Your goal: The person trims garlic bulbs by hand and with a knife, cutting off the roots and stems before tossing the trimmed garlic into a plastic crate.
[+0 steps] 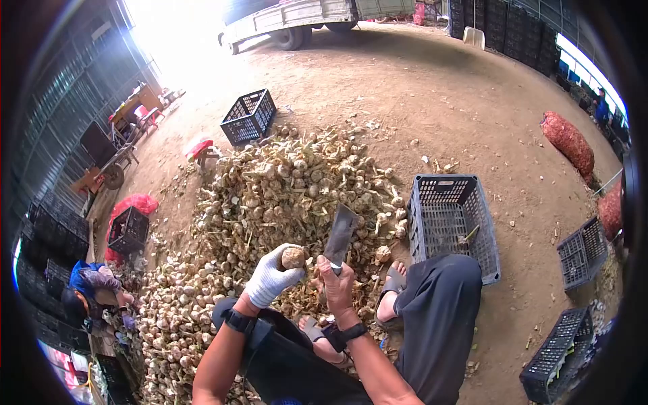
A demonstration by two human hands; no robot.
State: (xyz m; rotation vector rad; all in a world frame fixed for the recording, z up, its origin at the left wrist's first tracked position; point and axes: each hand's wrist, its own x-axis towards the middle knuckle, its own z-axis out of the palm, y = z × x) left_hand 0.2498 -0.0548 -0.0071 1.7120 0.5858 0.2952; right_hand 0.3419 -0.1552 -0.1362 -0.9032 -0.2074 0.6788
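Observation:
My left hand (270, 278), in a white glove, holds a garlic bulb (293, 257) with its fingers closed round it. Bare and closed, my right hand (337, 287) grips a knife by its handle; the broad dark blade (342, 231) points up and away, a little right of the bulb and apart from it. Beyond both hands spreads a large heap of garlic (297, 179) with stems, and more bulbs (175, 304) lie to the left. Loose husks are on the ground below the knife.
A black crate (489, 233) stands by my right knee, with another (248, 118) behind the heap. Another person (94, 290) bends over at the left. More crates (560, 351) and a red sack (569, 143) are at the right. A truck (290, 20) stands at the back.

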